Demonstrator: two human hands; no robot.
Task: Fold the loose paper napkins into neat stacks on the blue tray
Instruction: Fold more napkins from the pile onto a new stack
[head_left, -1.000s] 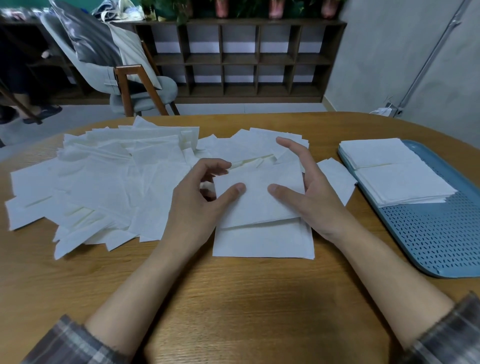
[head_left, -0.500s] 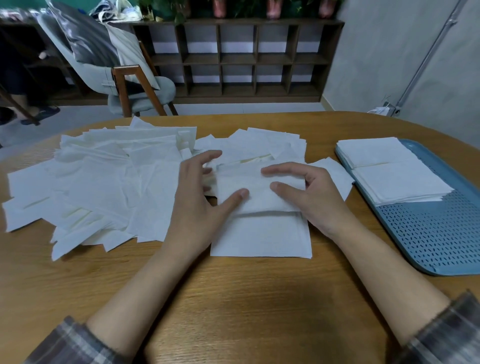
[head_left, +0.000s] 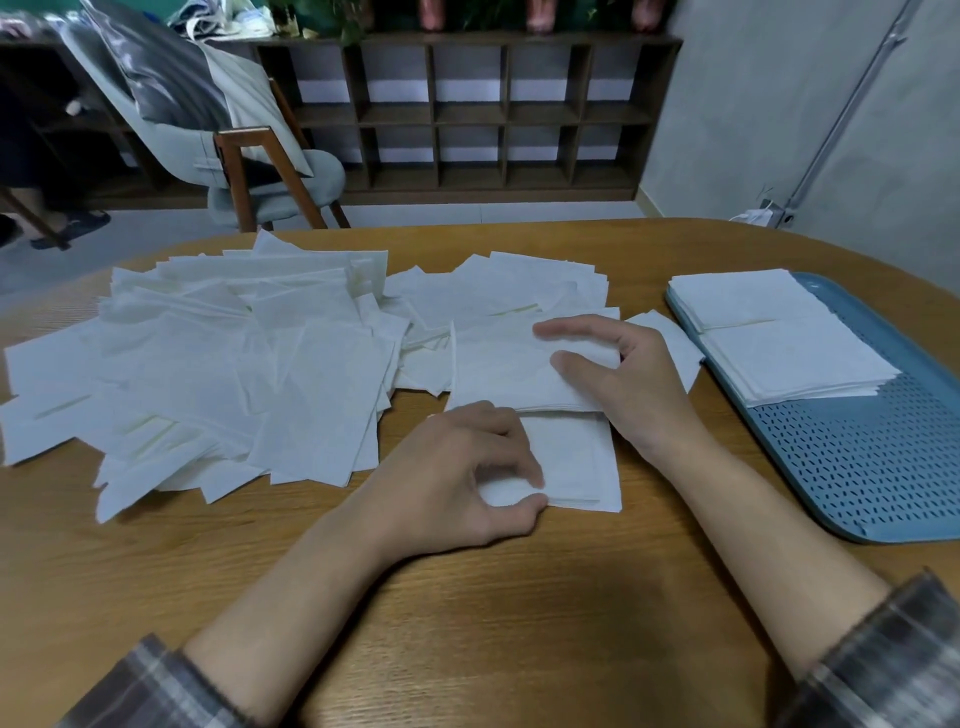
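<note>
A wide heap of loose white napkins (head_left: 218, 364) covers the left and middle of the wooden table (head_left: 467, 623). In front of me lies a white napkin (head_left: 571, 457) with its far half folded over toward me. My left hand (head_left: 467, 478) pinches its near left corner between thumb and fingers. My right hand (head_left: 618, 384) pinches the folded flap (head_left: 498, 364) at its right edge. The blue perforated tray (head_left: 872, 467) sits at the right and carries two stacks of folded napkins (head_left: 779, 338) at its far end.
Behind the table stand a grey chair (head_left: 249, 156) with a cushion and a dark wooden shelf unit (head_left: 467, 114) against the wall. A grey wall with a pipe rises at the right. Bare tabletop lies between my forearms.
My left hand has come off the folded flap and dropped to the napkin's near left corner, which it now pinches. My right hand has slid right along the flap.
</note>
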